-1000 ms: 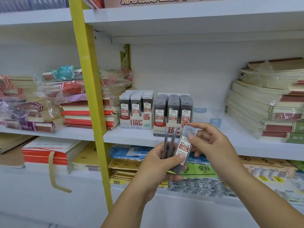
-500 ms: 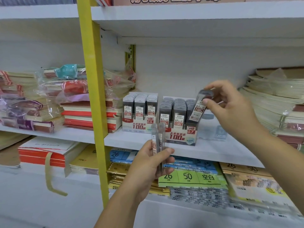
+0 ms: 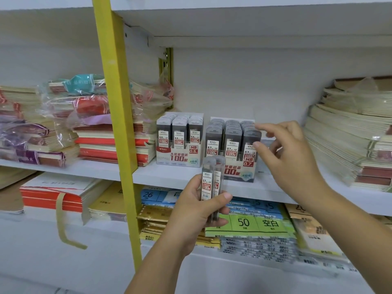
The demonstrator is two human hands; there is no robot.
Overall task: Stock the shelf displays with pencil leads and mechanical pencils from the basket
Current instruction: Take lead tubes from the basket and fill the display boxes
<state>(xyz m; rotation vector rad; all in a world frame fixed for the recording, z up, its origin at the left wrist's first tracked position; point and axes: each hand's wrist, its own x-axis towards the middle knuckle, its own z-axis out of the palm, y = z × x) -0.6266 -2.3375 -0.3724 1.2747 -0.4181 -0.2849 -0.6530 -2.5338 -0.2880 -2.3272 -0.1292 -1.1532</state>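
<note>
Two lead cases [image 3: 209, 183] gripped by left hand [image 3: 194, 211]; right hand [image 3: 286, 149] spread at 0.7 box's [image 3: 244, 172] right edge, bare shelf [image 3: 266, 186] beyond.

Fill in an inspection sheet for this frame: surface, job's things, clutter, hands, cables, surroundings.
Surface: white shelf carries the displays.
Job's things: 0.5 box and 0.7 box stand side by side, both well filled; two lead cases are upright in the left hand.
Clutter: notebook stacks on either side, some in plastic wrap.
Hands: left hand grips the lead cases; right hand is at the 0.7 box's right column, thumb at its front case, grip unclear.
Cables: nothing seen.
Surroundings: yellow post; paper packs on the lower shelf.
</note>
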